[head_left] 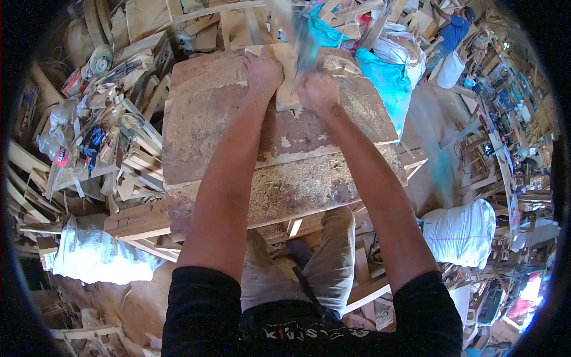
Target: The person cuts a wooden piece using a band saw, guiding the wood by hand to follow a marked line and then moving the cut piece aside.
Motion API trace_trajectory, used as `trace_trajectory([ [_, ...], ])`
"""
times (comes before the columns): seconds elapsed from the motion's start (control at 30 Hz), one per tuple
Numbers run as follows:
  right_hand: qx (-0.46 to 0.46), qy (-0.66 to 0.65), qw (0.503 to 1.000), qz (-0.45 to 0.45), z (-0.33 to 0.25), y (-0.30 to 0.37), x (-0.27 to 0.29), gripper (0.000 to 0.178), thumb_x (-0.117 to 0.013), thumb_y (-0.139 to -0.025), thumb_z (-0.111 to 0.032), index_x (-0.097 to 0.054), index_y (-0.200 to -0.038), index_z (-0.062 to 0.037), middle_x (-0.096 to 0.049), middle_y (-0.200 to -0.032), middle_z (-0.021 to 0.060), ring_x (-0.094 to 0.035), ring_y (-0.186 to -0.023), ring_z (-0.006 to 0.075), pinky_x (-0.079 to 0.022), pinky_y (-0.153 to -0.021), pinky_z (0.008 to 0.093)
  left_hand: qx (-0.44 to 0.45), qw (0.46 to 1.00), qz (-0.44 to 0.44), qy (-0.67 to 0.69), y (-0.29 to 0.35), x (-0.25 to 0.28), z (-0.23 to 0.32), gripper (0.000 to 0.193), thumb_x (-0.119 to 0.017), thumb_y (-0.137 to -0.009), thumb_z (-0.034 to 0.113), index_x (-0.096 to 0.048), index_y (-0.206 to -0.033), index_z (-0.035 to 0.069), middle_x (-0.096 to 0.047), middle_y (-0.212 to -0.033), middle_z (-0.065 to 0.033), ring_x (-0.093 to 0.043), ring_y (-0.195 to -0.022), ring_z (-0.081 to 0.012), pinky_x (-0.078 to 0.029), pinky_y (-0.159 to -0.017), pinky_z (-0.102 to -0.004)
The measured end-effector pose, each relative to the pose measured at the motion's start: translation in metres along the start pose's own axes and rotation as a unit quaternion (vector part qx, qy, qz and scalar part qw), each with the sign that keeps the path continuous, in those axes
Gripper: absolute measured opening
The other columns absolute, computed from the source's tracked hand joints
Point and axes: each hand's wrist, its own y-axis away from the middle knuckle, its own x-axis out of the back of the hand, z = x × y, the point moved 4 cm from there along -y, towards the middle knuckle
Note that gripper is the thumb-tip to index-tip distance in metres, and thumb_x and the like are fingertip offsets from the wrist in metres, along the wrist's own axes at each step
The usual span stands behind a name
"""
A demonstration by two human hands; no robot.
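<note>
A pale wooden board (288, 62) lies on the worn brown workbench top (214, 134), pointing away from me. My left hand (264, 72) is closed over the board's left side and presses it down. My right hand (318, 92) is closed in a fist at the board's right edge. It grips a long blade-like tool (306, 47), blue-grey and smeared by motion, that reaches up and away over the board. The blur hides what kind of tool it is. Sawdust and chips are scattered on the bench.
Wood offcuts (140, 157) pile up left of the bench, with a plastic bottle (56, 143) among them. Turquoise sacks (386, 77) stand at the bench's right. A white sack (461, 232) sits on the floor. Another person (453, 35) is at the far right.
</note>
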Motion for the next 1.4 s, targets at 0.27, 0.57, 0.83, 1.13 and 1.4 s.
trace_trajectory([
  [0.27, 0.08, 0.097, 0.981, -0.151, 0.005, -0.01, -0.011, 0.031, -0.061, -0.09, -0.03, -0.076, -0.091, -0.0028, -0.075, -0.092, 0.0174, -0.074, -0.092, 0.0358, -0.059, -0.085, 0.052, 0.003, 0.989, -0.126, -0.071, -0.014, -0.007, -0.007, 0.05, -0.061, -0.092, 0.028, -0.061, -0.137, 0.004, -0.061, -0.132, -0.0366, -0.061, -0.124, -0.047, -0.048, -0.106, -0.0529],
  [0.57, 0.044, 0.036, 0.997, -0.049, -0.009, -0.006, -0.002, 0.034, -0.056, -0.092, -0.027, -0.072, -0.099, 0.0024, -0.072, -0.104, 0.0236, -0.072, -0.097, 0.0416, -0.056, -0.091, 0.053, 0.02, 1.0, -0.003, -0.009, -0.01, 0.001, -0.012, 0.056, -0.059, -0.096, 0.027, -0.053, -0.15, 0.014, -0.041, -0.152, -0.0394, -0.044, -0.14, -0.0527, -0.037, -0.117, -0.0569],
  [0.83, -0.001, -0.015, 1.0, -0.014, -0.005, -0.01, -0.003, 0.034, -0.058, -0.089, -0.024, -0.07, -0.105, 0.0029, -0.072, -0.102, 0.0252, -0.072, -0.092, 0.0413, -0.058, -0.085, 0.0532, 0.008, 1.0, -0.001, -0.014, -0.012, -0.007, -0.014, 0.056, -0.06, -0.094, 0.03, -0.055, -0.148, 0.015, -0.048, -0.147, -0.0378, -0.044, -0.141, -0.0514, -0.038, -0.115, -0.0568],
  [1.13, -0.006, 0.034, 0.993, -0.115, -0.007, -0.009, -0.004, 0.03, -0.058, -0.091, -0.029, -0.076, -0.09, -0.0042, -0.075, -0.095, 0.0234, -0.075, -0.091, 0.0398, -0.06, -0.085, 0.054, -0.007, 0.993, -0.057, -0.106, -0.008, -0.007, -0.011, 0.049, -0.056, -0.095, 0.028, -0.058, -0.141, 0.013, -0.058, -0.137, -0.0352, -0.05, -0.134, -0.0516, -0.042, -0.109, -0.0603],
  [1.4, -0.028, -0.003, 0.998, -0.057, -0.014, -0.015, 0.002, 0.036, -0.056, -0.094, -0.029, -0.073, -0.101, 0.0022, -0.072, -0.108, 0.0271, -0.067, -0.11, 0.0429, -0.053, -0.101, 0.0532, 0.023, 1.0, -0.01, -0.014, -0.009, 0.009, -0.006, 0.056, -0.055, -0.098, 0.029, -0.049, -0.151, 0.012, -0.033, -0.157, -0.0405, -0.035, -0.148, -0.051, -0.027, -0.123, -0.0553],
])
